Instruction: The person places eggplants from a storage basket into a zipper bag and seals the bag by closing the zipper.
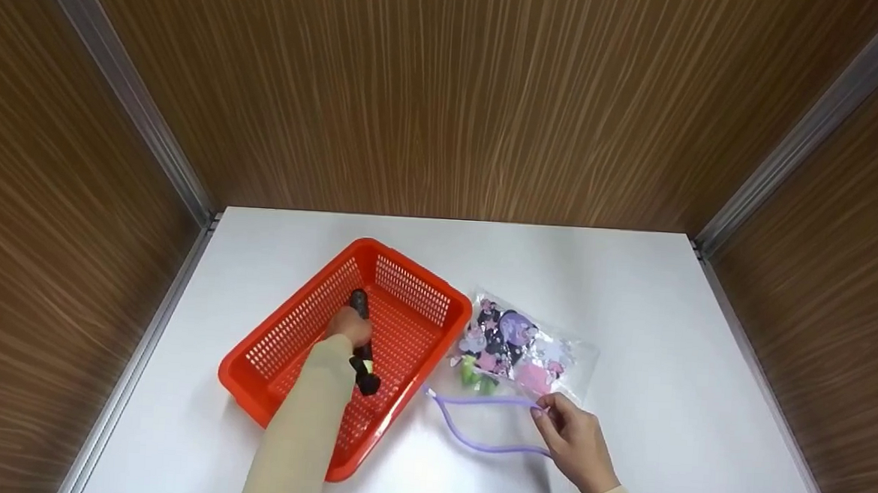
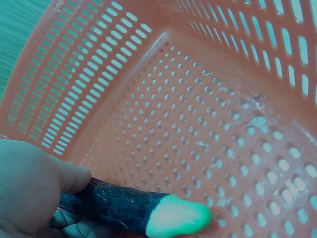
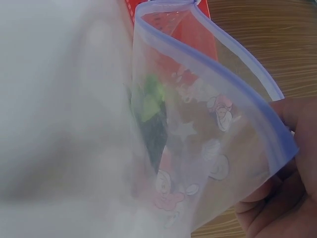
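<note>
My left hand reaches into the red plastic basket and grips a long dark eggplant-like thing with a pale green end. Toward the basket's near side a black, knob-like piece shows; whether it belongs to the same thing I cannot tell. My right hand pinches the purple zip rim of a clear zip bag printed with pink, purple and black figures. The bag's mouth gapes toward the basket. Through its film, a dark thing with a green top shows in the right wrist view.
Basket and bag lie on a white table. The bag is just right of the basket, close to its wall. Brown wood-grain panels with metal corner strips stand behind and on both sides.
</note>
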A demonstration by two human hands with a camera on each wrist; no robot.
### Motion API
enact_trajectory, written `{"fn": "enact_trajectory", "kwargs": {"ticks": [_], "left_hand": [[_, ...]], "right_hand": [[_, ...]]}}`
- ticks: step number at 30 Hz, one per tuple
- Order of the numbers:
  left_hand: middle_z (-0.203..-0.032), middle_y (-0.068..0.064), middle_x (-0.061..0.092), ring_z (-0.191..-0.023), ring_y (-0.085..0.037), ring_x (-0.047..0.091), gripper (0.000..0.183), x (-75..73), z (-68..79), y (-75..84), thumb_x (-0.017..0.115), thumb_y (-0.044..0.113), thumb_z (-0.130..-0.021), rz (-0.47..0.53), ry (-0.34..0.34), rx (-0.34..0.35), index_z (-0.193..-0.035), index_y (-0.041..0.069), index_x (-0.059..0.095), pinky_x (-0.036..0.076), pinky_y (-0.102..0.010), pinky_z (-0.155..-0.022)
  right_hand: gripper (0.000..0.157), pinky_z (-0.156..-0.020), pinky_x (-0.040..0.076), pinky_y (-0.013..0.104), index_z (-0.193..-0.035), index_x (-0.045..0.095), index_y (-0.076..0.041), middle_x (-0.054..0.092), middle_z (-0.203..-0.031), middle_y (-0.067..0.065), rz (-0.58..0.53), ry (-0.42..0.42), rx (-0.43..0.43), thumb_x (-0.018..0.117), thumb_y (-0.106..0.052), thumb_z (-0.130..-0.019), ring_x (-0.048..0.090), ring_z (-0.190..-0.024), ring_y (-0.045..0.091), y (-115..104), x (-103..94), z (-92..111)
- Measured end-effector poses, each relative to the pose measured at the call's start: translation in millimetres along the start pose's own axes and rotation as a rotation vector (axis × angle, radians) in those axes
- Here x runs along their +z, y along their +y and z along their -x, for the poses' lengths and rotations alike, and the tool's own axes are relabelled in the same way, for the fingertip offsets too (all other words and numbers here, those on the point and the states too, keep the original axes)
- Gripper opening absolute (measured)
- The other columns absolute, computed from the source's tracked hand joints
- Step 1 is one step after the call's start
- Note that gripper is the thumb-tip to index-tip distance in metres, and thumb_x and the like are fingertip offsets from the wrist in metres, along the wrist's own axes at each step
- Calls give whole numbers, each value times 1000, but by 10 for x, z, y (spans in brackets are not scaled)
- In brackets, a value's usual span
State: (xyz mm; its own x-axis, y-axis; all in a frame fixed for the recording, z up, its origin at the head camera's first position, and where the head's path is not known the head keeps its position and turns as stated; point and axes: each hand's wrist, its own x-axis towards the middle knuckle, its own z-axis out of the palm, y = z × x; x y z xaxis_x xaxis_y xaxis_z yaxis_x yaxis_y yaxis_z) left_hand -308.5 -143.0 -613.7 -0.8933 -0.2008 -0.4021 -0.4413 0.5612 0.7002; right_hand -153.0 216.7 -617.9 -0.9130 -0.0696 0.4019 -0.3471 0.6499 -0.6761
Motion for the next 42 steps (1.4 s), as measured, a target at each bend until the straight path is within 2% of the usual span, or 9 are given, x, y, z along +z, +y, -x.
{"fn": "enact_trajectory", "kwargs": {"ticks": [5, 15, 25, 33, 42], "left_hand": [[-98, -17, 55, -86, -28, 58, 32, -77, 74, 36, 48, 19, -93, 39, 10, 43, -116, -4, 47, 48, -39, -69], [-110, -19, 48, -94, -32, 56, 39, -137, 266, 160, 43, 20, -96, 205, -38, 80, -128, 2, 32, 51, -40, -66], [-106, -17, 49, -91, -29, 56, 40, -198, 452, 176, 41, 25, -98, 293, -39, 160, -130, 4, 32, 51, -39, -65], [-90, -15, 51, -76, -23, 55, 34, -248, 591, 188, 41, 29, -97, 245, 63, 240, -112, -1, 42, 49, -33, -59], [-97, -17, 53, -82, -25, 53, 39, -226, 804, 211, 38, 30, -98, 239, 96, 322, -121, -1, 41, 44, -36, -70]], "right_hand": [[11, -43, 31, 21, -83, 59, -26, 42, -57, -17, 2, -9, 27, 66, -17, -85, 37, -47, 3, -25, -12, 26], [10, -43, 31, 22, -83, 59, -25, 43, -57, -16, 9, 2, 21, 65, -18, -85, 38, -48, 4, -34, -19, 20], [8, -44, 31, 23, -83, 59, -25, 43, -58, -15, 6, -2, 1, 64, -20, -86, 39, -49, 5, -38, -22, -57], [6, -44, 31, 23, -84, 60, -24, 43, -57, -14, 10, -15, 7, 64, -21, -86, 39, -48, 7, -80, -17, -55], [4, -44, 32, 24, -85, 60, -23, 43, -57, -12, 26, -35, 33, 64, -22, -86, 39, -49, 8, -101, -22, -17]]}}
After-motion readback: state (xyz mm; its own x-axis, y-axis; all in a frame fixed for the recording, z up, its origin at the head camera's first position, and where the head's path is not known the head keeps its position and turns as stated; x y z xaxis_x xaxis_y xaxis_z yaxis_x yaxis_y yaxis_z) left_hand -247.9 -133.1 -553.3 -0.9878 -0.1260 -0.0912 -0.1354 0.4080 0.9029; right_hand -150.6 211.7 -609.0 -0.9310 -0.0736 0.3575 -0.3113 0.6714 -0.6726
